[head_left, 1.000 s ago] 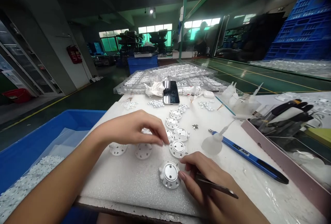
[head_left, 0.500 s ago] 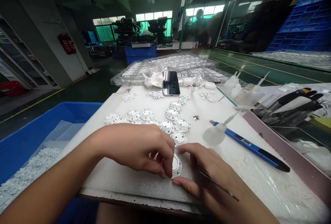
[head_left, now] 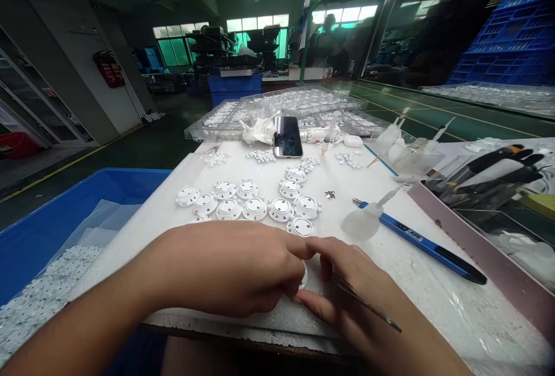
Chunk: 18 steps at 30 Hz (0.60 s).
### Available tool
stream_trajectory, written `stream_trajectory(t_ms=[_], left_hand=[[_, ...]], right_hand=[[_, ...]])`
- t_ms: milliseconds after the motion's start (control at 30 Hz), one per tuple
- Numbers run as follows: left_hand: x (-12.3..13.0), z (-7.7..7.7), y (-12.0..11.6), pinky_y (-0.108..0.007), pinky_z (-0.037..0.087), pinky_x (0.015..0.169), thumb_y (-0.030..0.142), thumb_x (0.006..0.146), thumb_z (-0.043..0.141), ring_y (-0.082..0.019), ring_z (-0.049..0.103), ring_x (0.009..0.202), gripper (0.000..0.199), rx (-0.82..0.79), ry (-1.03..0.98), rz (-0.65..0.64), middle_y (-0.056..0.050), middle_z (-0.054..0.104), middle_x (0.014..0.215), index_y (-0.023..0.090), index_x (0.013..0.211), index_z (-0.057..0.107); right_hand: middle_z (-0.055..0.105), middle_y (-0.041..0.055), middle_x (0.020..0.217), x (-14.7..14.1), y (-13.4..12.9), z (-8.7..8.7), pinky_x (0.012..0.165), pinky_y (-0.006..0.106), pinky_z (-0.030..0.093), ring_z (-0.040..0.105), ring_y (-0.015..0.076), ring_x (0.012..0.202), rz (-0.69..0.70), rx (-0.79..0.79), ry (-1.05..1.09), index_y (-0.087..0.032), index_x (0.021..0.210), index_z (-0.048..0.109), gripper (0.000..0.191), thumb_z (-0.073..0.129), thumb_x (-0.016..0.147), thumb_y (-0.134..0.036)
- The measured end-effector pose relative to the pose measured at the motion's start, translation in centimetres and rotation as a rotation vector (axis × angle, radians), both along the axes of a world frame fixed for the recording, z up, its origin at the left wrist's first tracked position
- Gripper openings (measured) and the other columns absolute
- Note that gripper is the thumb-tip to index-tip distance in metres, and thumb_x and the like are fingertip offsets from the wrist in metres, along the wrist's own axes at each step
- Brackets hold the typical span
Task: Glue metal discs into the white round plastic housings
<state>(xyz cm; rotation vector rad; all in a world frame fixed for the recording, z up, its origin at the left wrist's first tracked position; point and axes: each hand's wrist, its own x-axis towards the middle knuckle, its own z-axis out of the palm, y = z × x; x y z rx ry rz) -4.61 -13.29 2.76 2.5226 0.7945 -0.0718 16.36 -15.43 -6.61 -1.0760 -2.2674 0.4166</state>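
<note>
A white round plastic part [head_left: 304, 276] stands on the foam-topped table, mostly covered by my hands. My left hand [head_left: 243, 266] bends over its left side with fingers curled down against it; what the fingertips pinch, if anything, is hidden. From the right, my right hand [head_left: 347, 283] has its thumb and index finger curved round the same part. Thin metal tweezers [head_left: 373, 306] are tucked in that hand, pointing back toward the wrist. Beyond my hands sit several similar white round parts [head_left: 254, 208] with dark holes and small knobs on the rim.
Small white pieces [head_left: 261, 157] lie in piles near a phone [head_left: 287, 136]. At right are a dropper bottle [head_left: 362, 221], a blue pen-shaped tool [head_left: 418, 240] and a pink tray [head_left: 472, 249]. A blue bin [head_left: 130, 182] stands left; bagged trays [head_left: 299, 101] lie behind.
My left hand has moved right and rolled over the part, hiding its fingertips and more of the part. My right hand stays nearly in place, its index finger now meeting the left hand.
</note>
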Motion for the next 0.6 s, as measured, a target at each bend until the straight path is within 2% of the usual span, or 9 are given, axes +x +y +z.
stream_trajectory(t_ms=[167, 333, 467, 600], left_hand=[[0.5, -0.6, -0.5, -0.028, 0.045, 0.068, 0.007, 0.085, 0.054, -0.019, 0.062, 0.081, 0.016, 0.166, 0.074, -0.013, -0.004, 0.066, 0.095, 0.020, 0.088, 0.063], [0.7, -1.4, -0.6, -0.030, 0.043, 0.064, 0.006, 0.084, 0.053, -0.018, 0.058, 0.075, 0.017, 0.304, 0.050, -0.017, -0.002, 0.063, 0.087, 0.019, 0.093, 0.057], [0.6, -1.6, -0.7, -0.030, 0.043, 0.068, 0.006, 0.087, 0.050, -0.018, 0.058, 0.080, 0.017, 0.284, 0.037, -0.012, -0.003, 0.064, 0.092, 0.019, 0.096, 0.055], [0.6, -1.1, -0.5, -0.029, 0.043, 0.069, 0.009, 0.086, 0.053, -0.018, 0.060, 0.083, 0.016, 0.179, 0.043, 0.021, -0.002, 0.065, 0.094, 0.020, 0.097, 0.055]], right_hand=[[0.062, 0.0055, 0.115, 0.1, 0.5, -0.7, 0.077, 0.030, 0.053, 0.062, 0.0203, 0.098, 0.085, 0.148, -0.067, -0.028, 0.116, 0.052, 0.027, 0.059, 0.090, -0.025], [0.062, 0.0023, 0.112, 0.0, 0.4, -0.2, 0.077, 0.029, 0.052, 0.062, 0.0179, 0.095, 0.081, 0.085, -0.073, -0.028, 0.113, 0.053, 0.024, 0.059, 0.090, -0.023], [0.061, 0.0000, 0.113, -0.2, 0.2, 0.1, 0.081, 0.030, 0.050, 0.060, 0.0166, 0.095, 0.080, 0.017, -0.064, -0.029, 0.113, 0.052, 0.025, 0.059, 0.091, -0.022], [0.059, -0.0009, 0.113, -0.3, 0.0, 0.3, 0.083, 0.031, 0.049, 0.058, 0.0174, 0.098, 0.070, -0.022, -0.048, -0.030, 0.114, 0.051, 0.025, 0.060, 0.091, -0.022]])
